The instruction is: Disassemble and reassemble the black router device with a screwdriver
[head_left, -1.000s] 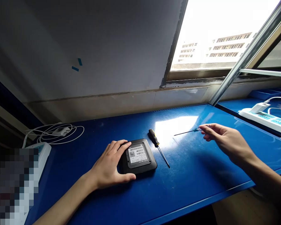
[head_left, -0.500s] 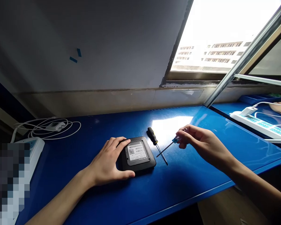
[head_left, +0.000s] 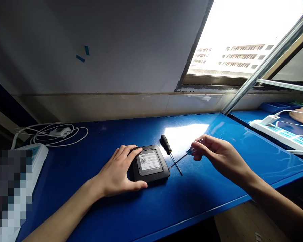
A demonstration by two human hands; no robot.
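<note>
A flat black electronic box (head_left: 151, 174) with rounded corners lies on the blue table, its face with a white printed label (head_left: 149, 161) turned up. My left hand (head_left: 120, 171) grips its left side, thumb along the near edge and fingers over the far edge. In my right hand (head_left: 209, 148) is a small screwdriver (head_left: 179, 160) with a clear blue handle, pinched between thumb and fingers. Its tip is at the box's right edge; whether it touches I cannot tell. Under its shaft lies a second screwdriver (head_left: 166, 144) with a black and yellow handle.
A white power strip (head_left: 41, 158) and a coiled white cable with an adapter (head_left: 60, 132) lie at the left. Beyond a metal frame post (head_left: 242, 94) on the right are another power strip (head_left: 282, 132), a blue tray (head_left: 275, 107) and another person's hand (head_left: 301, 116).
The view has shifted slightly. The tip of the clear-handled screwdriver appears a little closer to the box's right edge. Both hands keep their holds.
</note>
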